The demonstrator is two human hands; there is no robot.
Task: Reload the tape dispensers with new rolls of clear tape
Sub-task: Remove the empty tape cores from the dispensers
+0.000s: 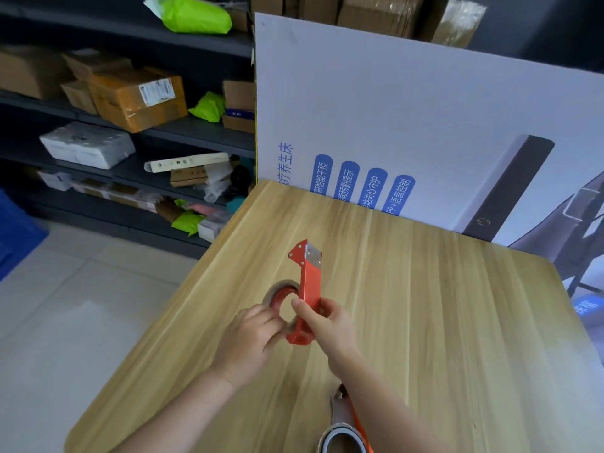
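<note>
A red tape dispenser [309,282] is held above the wooden table [425,305], its metal cutter end pointing away from me. My right hand [327,318] grips its red body near the round hub. A roll of clear tape [277,295] with a brown core sits around the hub on the dispenser's left side, and my left hand [251,338] pinches the roll's near edge. A second dispenser [343,426], red with a roll on it, lies at the table's near edge, partly hidden under my right forearm.
A large white printed board [408,125] leans upright along the table's far edge. Dark shelves [130,125] with cardboard boxes and green parcels stand to the left. A blue crate [16,230] sits on the tiled floor at far left.
</note>
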